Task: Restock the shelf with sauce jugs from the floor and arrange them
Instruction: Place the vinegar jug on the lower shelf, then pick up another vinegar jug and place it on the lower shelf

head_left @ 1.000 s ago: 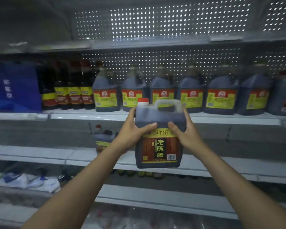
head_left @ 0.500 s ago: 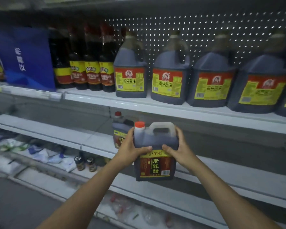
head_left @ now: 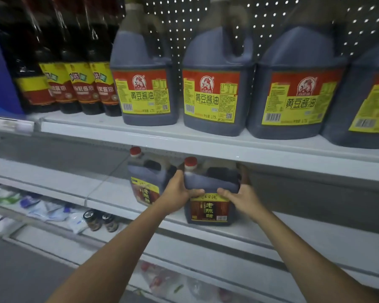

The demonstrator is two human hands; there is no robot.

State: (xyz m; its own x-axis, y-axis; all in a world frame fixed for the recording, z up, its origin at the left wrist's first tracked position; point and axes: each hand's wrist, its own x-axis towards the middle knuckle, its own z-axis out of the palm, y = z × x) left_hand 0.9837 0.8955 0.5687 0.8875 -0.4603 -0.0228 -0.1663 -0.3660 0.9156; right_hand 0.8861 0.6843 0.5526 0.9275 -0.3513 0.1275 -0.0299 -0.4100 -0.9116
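vinegar jug [head_left: 210, 202] upright on middle shelf [head_left: 315, 235] front edge, label out | left hand [head_left: 177, 193] + right hand [head_left: 241, 199] fingers clamped on its shoulders | second vinegar jug [head_left: 143, 182] just left, further back | likely next: push straight back, align

Top shelf [head_left: 184, 136] carries bottles [head_left: 74, 88] left, big jugs [head_left: 214, 84] right; middle shelf [head_left: 53, 180] bears two red-capped jugs [head_left: 144, 182], side by side.
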